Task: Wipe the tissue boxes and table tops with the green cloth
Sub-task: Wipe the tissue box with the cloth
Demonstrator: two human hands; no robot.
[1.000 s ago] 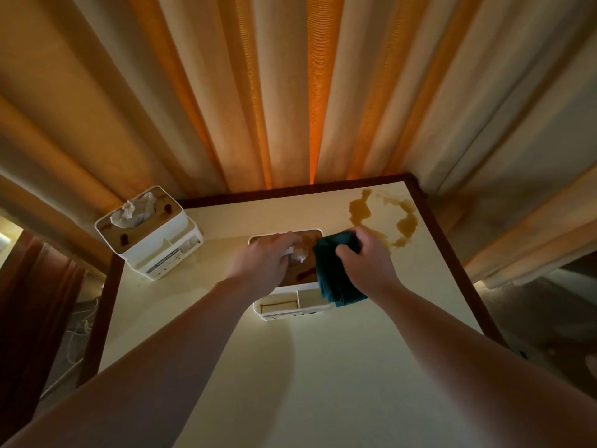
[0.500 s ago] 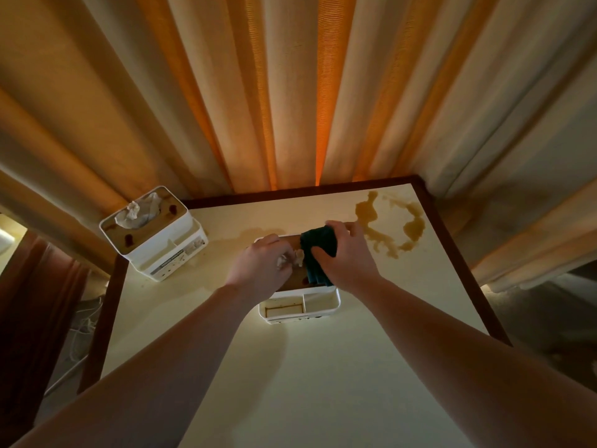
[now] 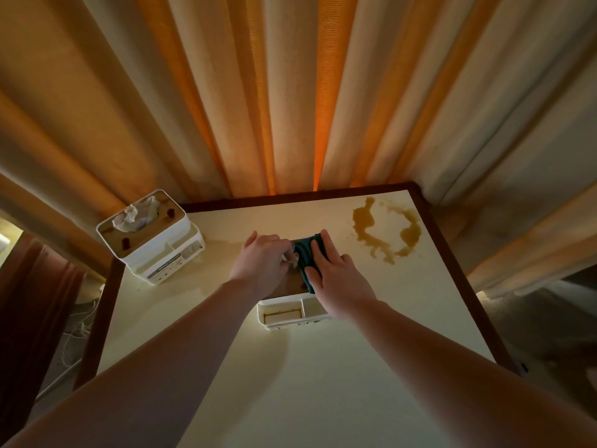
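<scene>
**Both hands on the middle tissue box, cloth pressed to its lid**

From the head camera, the cream table top (image 3: 323,399) fills the lower half of the view, framed by a dark wooden edge, with pleated orange-beige curtains (image 3: 290,92) hanging behind it at twelve o'clock.

Near the centre stands a white tissue box (image 3: 287,313) with a brown lid and small open compartments along its near side. The right hand (image 3: 339,279) lies flat over the green cloth (image 3: 305,257), fingers stretched out and pressing it down onto the right part of the lid. The left hand (image 3: 261,263) rests on the left part of the lid, its fingers bent at the tissue opening beside the cloth; whether they actually pinch the tissue, I cannot tell.

A second tissue box (image 3: 155,240) sits at ten o'clock on the table's far left corner, well apart from the hands, with a crumpled tissue poking from its top and dark spots on its lid.

At two o'clock, near the far right corner, a brown ring-shaped spill (image 3: 387,234) lies on the table top, apart from the cloth.
</scene>
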